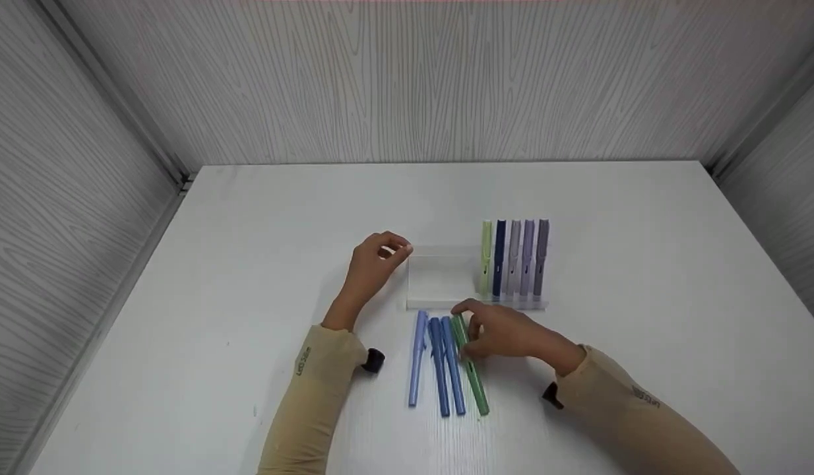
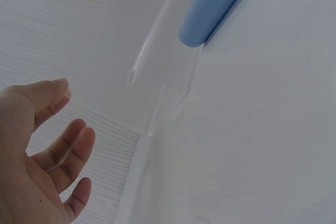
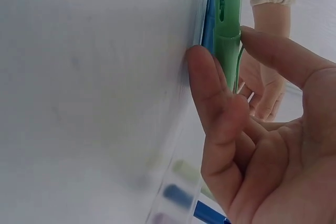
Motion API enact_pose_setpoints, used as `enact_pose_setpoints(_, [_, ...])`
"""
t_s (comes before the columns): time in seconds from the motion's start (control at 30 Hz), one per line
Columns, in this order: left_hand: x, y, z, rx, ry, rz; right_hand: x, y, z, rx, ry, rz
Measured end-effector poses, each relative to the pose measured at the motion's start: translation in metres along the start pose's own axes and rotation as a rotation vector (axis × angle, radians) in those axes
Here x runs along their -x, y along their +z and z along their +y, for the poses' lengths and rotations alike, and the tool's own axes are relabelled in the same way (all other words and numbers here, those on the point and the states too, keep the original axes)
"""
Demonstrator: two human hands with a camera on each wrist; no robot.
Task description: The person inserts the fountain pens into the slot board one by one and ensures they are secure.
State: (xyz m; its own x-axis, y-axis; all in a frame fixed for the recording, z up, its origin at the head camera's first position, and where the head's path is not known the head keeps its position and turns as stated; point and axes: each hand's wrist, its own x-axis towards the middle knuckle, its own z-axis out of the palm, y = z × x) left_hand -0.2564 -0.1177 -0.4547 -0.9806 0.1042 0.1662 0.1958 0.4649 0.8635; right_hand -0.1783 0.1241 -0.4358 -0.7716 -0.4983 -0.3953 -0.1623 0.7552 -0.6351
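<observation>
The right hand (image 1: 502, 331) pinches the green pen (image 1: 476, 382), so a sideways lift could roll the blue pens (image 1: 454, 369) just left of it, and a bump could shift the rack (image 1: 440, 305) ahead if the left hand (image 1: 369, 265) loosens its corner pinch.

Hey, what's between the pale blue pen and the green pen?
Two deeper blue pens lie between the pale blue pen and the green pen, in the head view.

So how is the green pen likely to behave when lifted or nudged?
The green pen is probably stiff, as its slim barrel looks straight. Its rounded body could roll if nudged, though the side clip may stop it. Its sheen suggests it might slip slightly between the fingers.
</observation>
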Motion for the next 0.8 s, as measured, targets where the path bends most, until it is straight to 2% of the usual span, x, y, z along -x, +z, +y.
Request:
enact_pose_setpoints(0.33, [0.000, -0.001, -0.001, 0.017, 0.027, 0.002, 0.006, -0.002, 0.008, -0.176, -0.103, 0.002])
enact_pose_setpoints(0.67, [-0.002, 0.000, -0.003, 0.014, 0.020, 0.001, 0.007, -0.008, 0.007, -0.287, -0.083, -0.008])
enact_pose_setpoints(0.8, [-0.001, 0.000, -0.003, 0.015, 0.036, 0.004, 0.009, -0.014, 0.007, -0.325, -0.126, 0.012])
